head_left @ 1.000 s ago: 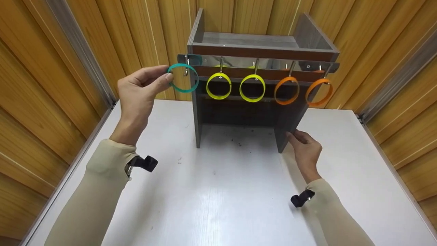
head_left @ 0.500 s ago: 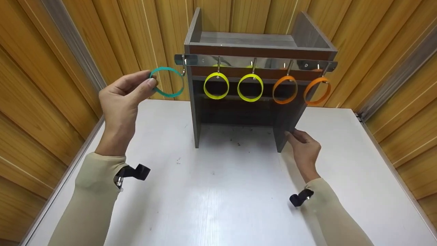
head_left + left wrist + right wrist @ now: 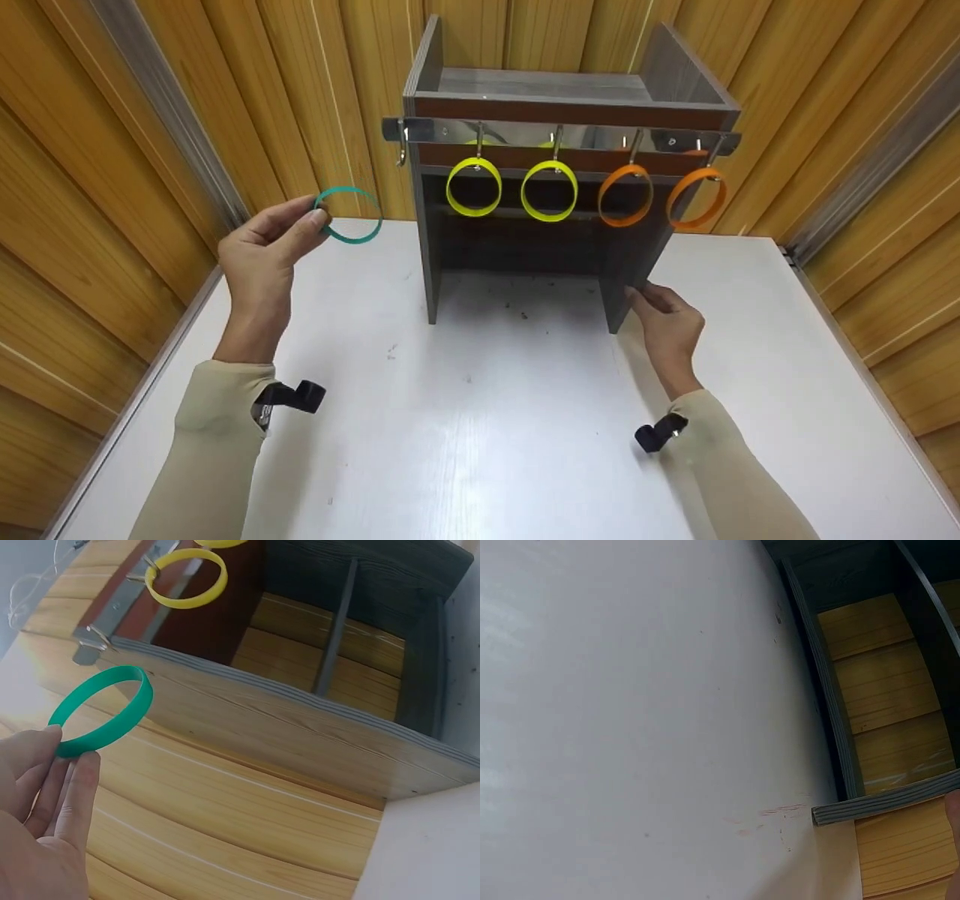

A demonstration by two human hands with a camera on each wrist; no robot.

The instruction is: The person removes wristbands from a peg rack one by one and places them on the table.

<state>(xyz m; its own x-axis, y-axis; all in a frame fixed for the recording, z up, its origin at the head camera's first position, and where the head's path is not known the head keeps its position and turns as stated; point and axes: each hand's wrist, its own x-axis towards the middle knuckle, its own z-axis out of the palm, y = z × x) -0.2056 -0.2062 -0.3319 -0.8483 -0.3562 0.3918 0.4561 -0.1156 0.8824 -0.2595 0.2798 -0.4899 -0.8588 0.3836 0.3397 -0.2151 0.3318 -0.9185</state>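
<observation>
1. Head view: wood-plank walls (image 3: 112, 187) fill the left, right and top of the frame.
2. Spreading from mid-frame to the bottom edge is a white table (image 3: 450, 435), with a few dark specks on it.
3. Upright on it, upper center, stands a grey shelf (image 3: 547, 85). Its side panels show as dark boards in the upper right of both wrist views.
4. Beige sleeves (image 3: 202, 457) enter at the lower left and lower right, a black mount (image 3: 304, 396) at each cuff.
5. A steel rail (image 3: 517, 136) crosses the shelf's front, upper center.
6. At left of center, the left hand (image 3: 262, 259) pinches the green ring between thumb and fingers.
7. At right of center, the right hand (image 3: 667, 326) holds the shelf's right panel low down, thumb at its front edge.
8. Raised above the table, the green ring (image 3: 116, 730) is apart from the rail, to its lower left.
9. Two yellow rings (image 3: 474, 213), then two orange rings (image 3: 625, 223), hang left to right across the upper center.
10. Metal hooks (image 3: 401, 150) line the rail, four bearing those rings; the leftmost is nearest the green ring.
</observation>
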